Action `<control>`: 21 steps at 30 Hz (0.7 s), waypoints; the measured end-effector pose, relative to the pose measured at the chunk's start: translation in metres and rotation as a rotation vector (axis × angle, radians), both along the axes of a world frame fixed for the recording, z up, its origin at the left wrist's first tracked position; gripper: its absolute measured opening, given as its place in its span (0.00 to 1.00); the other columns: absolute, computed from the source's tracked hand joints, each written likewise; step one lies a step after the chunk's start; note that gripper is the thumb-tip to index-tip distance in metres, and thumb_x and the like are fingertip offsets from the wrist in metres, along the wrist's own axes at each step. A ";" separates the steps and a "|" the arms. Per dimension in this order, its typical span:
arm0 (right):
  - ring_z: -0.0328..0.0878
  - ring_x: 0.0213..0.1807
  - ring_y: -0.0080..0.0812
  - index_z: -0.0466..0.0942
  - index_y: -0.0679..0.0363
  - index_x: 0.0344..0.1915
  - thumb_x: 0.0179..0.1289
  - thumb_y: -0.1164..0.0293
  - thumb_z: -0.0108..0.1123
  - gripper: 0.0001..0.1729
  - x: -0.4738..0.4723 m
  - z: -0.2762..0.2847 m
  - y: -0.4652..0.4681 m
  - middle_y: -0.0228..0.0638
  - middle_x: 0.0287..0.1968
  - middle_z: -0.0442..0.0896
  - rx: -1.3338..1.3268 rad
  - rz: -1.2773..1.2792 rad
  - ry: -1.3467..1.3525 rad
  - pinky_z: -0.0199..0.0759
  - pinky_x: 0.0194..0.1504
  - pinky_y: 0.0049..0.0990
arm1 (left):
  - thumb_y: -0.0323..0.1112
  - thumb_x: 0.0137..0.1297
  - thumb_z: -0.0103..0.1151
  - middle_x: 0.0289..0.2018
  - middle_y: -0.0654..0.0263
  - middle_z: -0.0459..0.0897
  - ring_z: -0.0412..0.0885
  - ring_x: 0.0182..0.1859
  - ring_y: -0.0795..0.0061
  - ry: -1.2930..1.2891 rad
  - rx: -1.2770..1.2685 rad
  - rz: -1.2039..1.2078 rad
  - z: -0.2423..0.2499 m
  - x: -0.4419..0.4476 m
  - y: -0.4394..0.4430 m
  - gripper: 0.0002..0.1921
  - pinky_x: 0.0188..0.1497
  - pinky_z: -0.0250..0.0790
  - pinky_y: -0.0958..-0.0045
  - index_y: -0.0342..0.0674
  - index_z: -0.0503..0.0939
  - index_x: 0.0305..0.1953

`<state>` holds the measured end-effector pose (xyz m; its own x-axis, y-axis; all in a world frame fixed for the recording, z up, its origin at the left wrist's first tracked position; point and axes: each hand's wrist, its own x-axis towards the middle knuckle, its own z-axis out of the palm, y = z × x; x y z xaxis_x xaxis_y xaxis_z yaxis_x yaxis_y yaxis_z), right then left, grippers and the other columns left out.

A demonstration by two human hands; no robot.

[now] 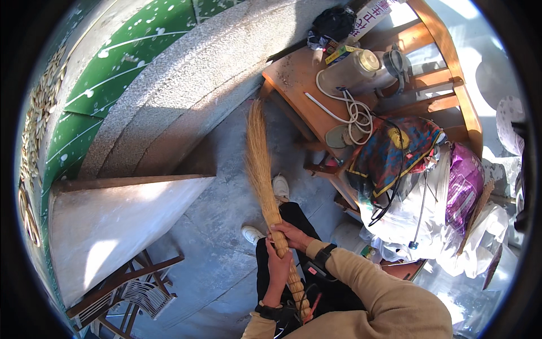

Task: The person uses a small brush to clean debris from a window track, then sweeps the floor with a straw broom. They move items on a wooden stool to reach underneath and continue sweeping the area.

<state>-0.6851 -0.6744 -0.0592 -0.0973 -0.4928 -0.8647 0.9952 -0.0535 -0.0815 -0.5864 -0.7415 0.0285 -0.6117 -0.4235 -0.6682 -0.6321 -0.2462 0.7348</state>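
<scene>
A straw hand broom (259, 165) runs slantwise up the middle of the view, its loose bristles fanned towards the far end and its bundled, tied handle near my body. My left hand (278, 265) is wrapped around the handle. Just above it, my right hand (294, 236) closes on the same broom where the bristles begin to be bound. The bristle tips hang over the grey concrete floor (207, 250), near the corner of a wooden chair seat; whether they touch anything I cannot tell. A red tie shows at the handle's lower end.
On the right, a wooden chair (292, 80) bears a plastic jug (349, 72), a coiled white cord (360, 123) and a patterned cloth (402, 144). Plastic bags (415, 216) bulge beside it. A white panel (123, 220) and a folding chair (148, 292) stand left, below a speckled ledge (190, 59).
</scene>
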 end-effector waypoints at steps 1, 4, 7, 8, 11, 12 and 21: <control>0.79 0.40 0.31 0.63 0.62 0.56 0.64 0.70 0.61 0.24 0.002 0.006 -0.002 0.38 0.39 0.77 -0.099 0.019 0.002 0.79 0.47 0.30 | 0.32 0.61 0.60 0.39 0.54 0.78 0.82 0.35 0.59 -0.042 0.247 0.128 0.001 0.004 -0.002 0.32 0.37 0.77 0.58 0.38 0.58 0.64; 0.78 0.44 0.29 0.65 0.61 0.59 0.66 0.68 0.60 0.25 0.011 0.013 -0.017 0.38 0.43 0.77 -0.312 0.043 0.049 0.77 0.50 0.26 | 0.29 0.62 0.59 0.27 0.62 0.76 0.77 0.20 0.71 -0.223 0.829 0.361 0.007 0.018 -0.022 0.15 0.20 0.74 0.68 0.40 0.65 0.46; 0.77 0.44 0.23 0.71 0.62 0.58 0.64 0.61 0.65 0.27 -0.015 0.005 -0.025 0.35 0.45 0.78 -0.209 0.514 0.226 0.74 0.45 0.25 | 0.27 0.61 0.58 0.26 0.64 0.74 0.76 0.19 0.71 -0.157 0.622 0.299 0.017 0.033 -0.054 0.15 0.19 0.73 0.69 0.40 0.65 0.47; 0.76 0.42 0.22 0.71 0.63 0.58 0.64 0.61 0.65 0.28 -0.035 0.001 -0.020 0.34 0.45 0.78 -0.090 0.630 0.382 0.74 0.43 0.25 | 0.25 0.61 0.57 0.27 0.64 0.74 0.75 0.17 0.72 -0.264 0.525 0.257 0.019 0.039 -0.066 0.17 0.17 0.71 0.71 0.40 0.65 0.50; 0.77 0.38 0.22 0.73 0.62 0.57 0.62 0.67 0.65 0.24 -0.130 -0.002 -0.008 0.33 0.43 0.80 0.420 0.522 1.123 0.73 0.40 0.25 | 0.21 0.57 0.55 0.31 0.63 0.73 0.73 0.17 0.74 -0.365 0.283 0.155 0.023 0.053 -0.089 0.27 0.16 0.70 0.73 0.39 0.63 0.59; 0.80 0.43 0.44 0.74 0.62 0.53 0.55 0.74 0.65 0.24 -0.173 -0.002 -0.007 0.45 0.44 0.79 0.638 0.489 1.341 0.75 0.44 0.37 | 0.20 0.56 0.55 0.34 0.62 0.73 0.72 0.17 0.75 -0.396 0.214 0.121 0.025 0.059 -0.094 0.30 0.17 0.70 0.74 0.38 0.62 0.62; 0.77 0.51 0.50 0.71 0.60 0.51 0.45 0.80 0.66 0.28 -0.347 0.016 0.019 0.46 0.51 0.75 1.195 1.231 1.581 0.77 0.46 0.42 | 0.21 0.57 0.54 0.36 0.60 0.75 0.73 0.19 0.75 -0.388 0.186 0.174 0.065 0.093 -0.083 0.38 0.19 0.70 0.74 0.39 0.55 0.70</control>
<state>-1.0321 -0.6551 -0.0432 -0.8959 -0.3390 -0.2871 -0.3341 0.9401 -0.0673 -0.4939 -0.8249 0.0932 -0.2315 -0.3492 -0.9080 -0.7893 -0.4783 0.3851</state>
